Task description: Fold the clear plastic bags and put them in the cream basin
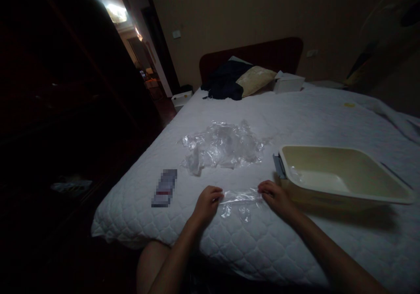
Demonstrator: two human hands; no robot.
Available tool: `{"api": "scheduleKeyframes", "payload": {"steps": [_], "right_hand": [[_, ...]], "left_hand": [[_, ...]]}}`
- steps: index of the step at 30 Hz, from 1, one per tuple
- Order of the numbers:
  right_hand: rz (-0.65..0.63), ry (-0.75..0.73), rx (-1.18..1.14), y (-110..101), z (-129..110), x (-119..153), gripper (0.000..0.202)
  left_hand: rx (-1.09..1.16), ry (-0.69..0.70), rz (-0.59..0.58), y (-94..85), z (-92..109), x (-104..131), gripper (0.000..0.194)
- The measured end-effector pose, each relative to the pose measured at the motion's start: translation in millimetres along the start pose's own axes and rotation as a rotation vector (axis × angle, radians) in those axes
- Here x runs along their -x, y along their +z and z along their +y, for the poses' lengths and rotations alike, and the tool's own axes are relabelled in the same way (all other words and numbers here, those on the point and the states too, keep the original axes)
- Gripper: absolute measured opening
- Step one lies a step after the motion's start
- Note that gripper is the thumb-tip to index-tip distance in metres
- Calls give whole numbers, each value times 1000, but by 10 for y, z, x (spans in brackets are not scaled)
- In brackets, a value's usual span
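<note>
Head view: both hands work low center on a bed with a white quilted cover [131, 215]. Left hand [209, 203] pinches the left end of a clear plastic bag or film strip [241, 196], thumb against fingers. Right hand [274, 195] grips the opposite end the same way. Strip runs roughly horizontal between them, shiny along its top, two crumpled bits hanging or lying below it; can't tell whether these touch the cover. Exact type of plastic not readable.

Just above the hands, mid-frame: loose heap of crumpled clear plastic [226, 145], spread flat on the cover, apart from the held piece.

Right of frame: cream plastic bin [337, 165], lidless, its mouth facing up, grey latch [279, 166] on its left end, near the right hand. Left of the hands: pixelated rectangular object [164, 189], lying at a slant, identity hidden.

Top center, by the dark red headboard [252, 53]: dark cloth [226, 82], beige pillow [256, 80] and white box [289, 83], side by side. Small yellow item [349, 105] on the cover, upper right. Upper left: lit doorway [144, 53]; rest of that side too dark to read.
</note>
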State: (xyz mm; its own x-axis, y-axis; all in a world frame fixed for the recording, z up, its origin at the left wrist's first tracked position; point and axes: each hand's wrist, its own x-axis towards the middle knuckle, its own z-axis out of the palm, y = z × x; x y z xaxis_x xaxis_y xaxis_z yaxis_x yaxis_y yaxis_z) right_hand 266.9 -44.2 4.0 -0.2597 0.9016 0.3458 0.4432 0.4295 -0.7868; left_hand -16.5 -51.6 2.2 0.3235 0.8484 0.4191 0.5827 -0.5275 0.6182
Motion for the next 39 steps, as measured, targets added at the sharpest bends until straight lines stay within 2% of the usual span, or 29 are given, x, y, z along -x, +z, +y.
{"api": "scheduleKeyframes", "payload": {"steps": [3,5,8,10,12,14,16,19,22,25,32,39], "right_hand": [[-82,-45,103,-44,-12,57,17],[-100,-56,158,-61,-5,90,18],[-79,-62,205,-75,3,120,21],[-29,-57,248,-73,-21,132,24],[21,-61,327,-46,-85,141,28],[17,-101,422,23,-190,147,34],[-68,-181,498,134,-311,147,41],[-265,-289,582,319,-452,144,54],[-372,-305,635,429,-492,157,59],[-409,-288,652,428,-449,190,59],[-373,-179,618,219,-240,317,57],[-357,-114,532,144,-224,373,55]], "left_hand": [[-275,194,-74,-67,36,75,19],[-375,273,-123,-117,49,115,25],[-428,292,-137,-173,43,166,35],[-446,269,-100,-187,44,189,39],[-467,254,-78,-180,82,192,41],[-484,279,-118,-158,167,173,42],[-499,325,-211,-132,276,142,46],[-525,340,-340,-95,395,117,55],[-534,300,-426,-69,387,142,57],[-531,271,-476,-56,312,181,56],[-513,279,-446,-80,261,202,56],[-509,270,-411,-105,248,215,55]]}}
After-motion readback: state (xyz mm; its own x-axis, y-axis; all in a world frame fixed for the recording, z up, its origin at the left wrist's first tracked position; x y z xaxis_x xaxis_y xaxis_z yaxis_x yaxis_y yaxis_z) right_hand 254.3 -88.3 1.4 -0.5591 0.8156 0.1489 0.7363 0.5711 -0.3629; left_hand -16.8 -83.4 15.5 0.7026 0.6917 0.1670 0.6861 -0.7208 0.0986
